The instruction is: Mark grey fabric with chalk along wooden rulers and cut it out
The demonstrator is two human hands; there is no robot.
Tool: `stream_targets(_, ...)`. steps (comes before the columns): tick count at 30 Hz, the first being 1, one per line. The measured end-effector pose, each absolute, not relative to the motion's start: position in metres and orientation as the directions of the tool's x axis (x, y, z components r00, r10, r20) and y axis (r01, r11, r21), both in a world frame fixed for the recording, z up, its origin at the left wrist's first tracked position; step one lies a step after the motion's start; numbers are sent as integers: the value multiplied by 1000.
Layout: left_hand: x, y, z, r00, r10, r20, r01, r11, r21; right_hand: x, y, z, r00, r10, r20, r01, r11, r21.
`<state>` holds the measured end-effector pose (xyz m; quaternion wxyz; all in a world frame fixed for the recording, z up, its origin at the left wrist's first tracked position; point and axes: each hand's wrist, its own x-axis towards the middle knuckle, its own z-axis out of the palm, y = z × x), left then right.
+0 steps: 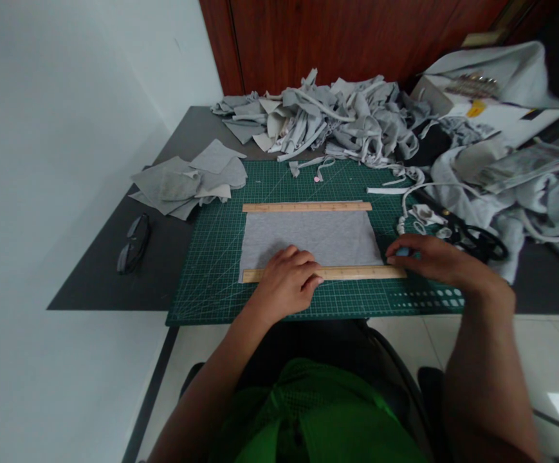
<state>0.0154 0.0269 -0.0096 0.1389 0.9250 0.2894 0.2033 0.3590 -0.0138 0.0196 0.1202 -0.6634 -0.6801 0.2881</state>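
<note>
Your left hand (289, 280) lies flat, fingers spread, pressing the near wooden ruler (356, 272) onto the grey fabric piece (312, 236) at the centre of the green cutting mat (211, 283). Your right hand (428, 257) pinches a small blue marker (402, 252) at the ruler's right end. A second ruler (307, 207) lies along the fabric's far edge.

Dark grey counter (183, 138) pushed against a plain white wall (57, 116) on the left, with reddish-brown wood panelling (337, 38) behind. Pale tiled floor (540, 347) below, catching a bright patch of light at lower right. Soft, even light throughout.
</note>
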Motion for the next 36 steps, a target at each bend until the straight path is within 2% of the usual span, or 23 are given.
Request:
stream_targets(3,15,28,-11,746,590,308,461,-792,400,374,-19,20,-25,941,-338,846,-160,-509)
stream_targets(6,15,30,-14,746,587,315,433,-787,440,382,-23,17,-6,916,-401,840,-213,-498)
stream_targets(12,14,33,-15,742,597,305,403,-761,508,385,-26,11,-42,939,-342,856,-143,-498)
stream_targets(18,14,33,-15,744,593,309,387,-759,524,386,-23,11,-98,945,-312,843,-88,-531)
stream_targets(36,13,34,-15,756,577,309,365,-764,533,385,-19,14,-103,933,-345,850,-97,-517)
